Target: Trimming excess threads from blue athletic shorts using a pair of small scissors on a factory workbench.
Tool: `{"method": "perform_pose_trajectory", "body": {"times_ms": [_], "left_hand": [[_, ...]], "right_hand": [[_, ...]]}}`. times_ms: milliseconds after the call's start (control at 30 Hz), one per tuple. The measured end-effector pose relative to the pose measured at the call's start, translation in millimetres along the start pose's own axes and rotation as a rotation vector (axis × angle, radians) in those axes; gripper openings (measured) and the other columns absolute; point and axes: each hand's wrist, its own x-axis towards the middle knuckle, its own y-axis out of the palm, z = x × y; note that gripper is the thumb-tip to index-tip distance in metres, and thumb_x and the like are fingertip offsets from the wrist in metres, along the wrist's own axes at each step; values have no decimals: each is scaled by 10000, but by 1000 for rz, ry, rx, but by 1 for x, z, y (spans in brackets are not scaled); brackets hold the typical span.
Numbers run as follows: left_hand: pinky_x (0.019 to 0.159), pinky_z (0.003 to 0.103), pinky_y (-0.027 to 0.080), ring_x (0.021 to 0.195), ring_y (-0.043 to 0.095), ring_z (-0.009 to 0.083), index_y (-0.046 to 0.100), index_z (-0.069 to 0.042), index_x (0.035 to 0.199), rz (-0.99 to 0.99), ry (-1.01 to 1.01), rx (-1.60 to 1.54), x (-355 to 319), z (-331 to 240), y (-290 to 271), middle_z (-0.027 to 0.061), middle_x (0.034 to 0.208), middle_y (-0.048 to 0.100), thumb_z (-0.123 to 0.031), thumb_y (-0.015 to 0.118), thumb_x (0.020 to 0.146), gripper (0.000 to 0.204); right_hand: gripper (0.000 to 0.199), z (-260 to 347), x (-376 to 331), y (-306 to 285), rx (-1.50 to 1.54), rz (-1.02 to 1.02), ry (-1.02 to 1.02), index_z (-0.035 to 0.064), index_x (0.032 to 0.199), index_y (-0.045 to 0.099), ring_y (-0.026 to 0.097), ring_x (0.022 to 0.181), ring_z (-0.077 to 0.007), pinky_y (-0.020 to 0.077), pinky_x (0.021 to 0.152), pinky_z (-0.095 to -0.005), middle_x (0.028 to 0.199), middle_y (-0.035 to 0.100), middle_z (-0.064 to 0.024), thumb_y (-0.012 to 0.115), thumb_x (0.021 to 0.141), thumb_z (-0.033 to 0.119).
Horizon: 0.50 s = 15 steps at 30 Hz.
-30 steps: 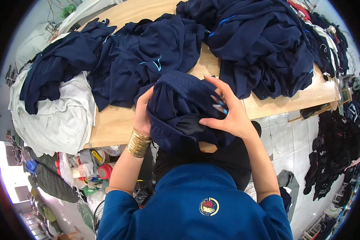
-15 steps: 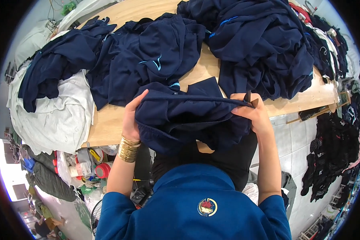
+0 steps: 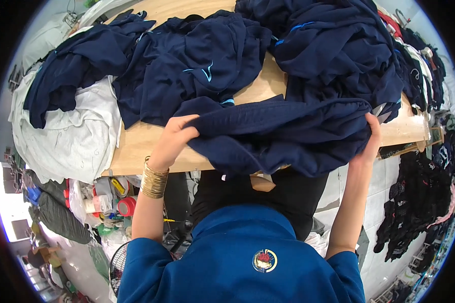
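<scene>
Both hands [image 3: 173, 137] [image 3: 371, 137] grip the navy garment [image 3: 283, 136] stretched between them.

The garment [image 3: 283, 134] is plain navy, the cloth [image 3: 76, 136] white, the bangles [image 3: 154, 178] gold, the table [image 3: 141, 146] pale wood.

Bright even light, sharp centre, fisheye-bent dark rim
</scene>
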Motion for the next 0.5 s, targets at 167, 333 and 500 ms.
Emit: {"method": "perform_pose_trajectory", "body": {"times_ms": [167,333,500], "left_hand": [[806,267,499,840,605,162,588,69,955,12,-58,-726,-6,-3,21,102,939,631,48,475,709,272],[806,287,508,837,612,182,574,76,990,117,-46,-856,-3,2,35,117,938,630,45,484,712,294],[806,267,505,843,627,179,560,92,1059,304,-177,-876,8,-14,45,127,966,636,12,515,754,318]], "right_hand": [[262,-13,10,-15,-1073,136,-346,36,985,627,578,833,-180,445,760,-266,901,600,-35,642,724,64],[417,-12,-26,48,-978,469,-244,60,1059,631,570,970,-194,434,829,-292,1101,587,-64,697,658,-33],[242,-51,-27,71,-982,947,-235,22,983,644,589,778,-88,454,756,-239,862,644,-10,688,745,34]]}}
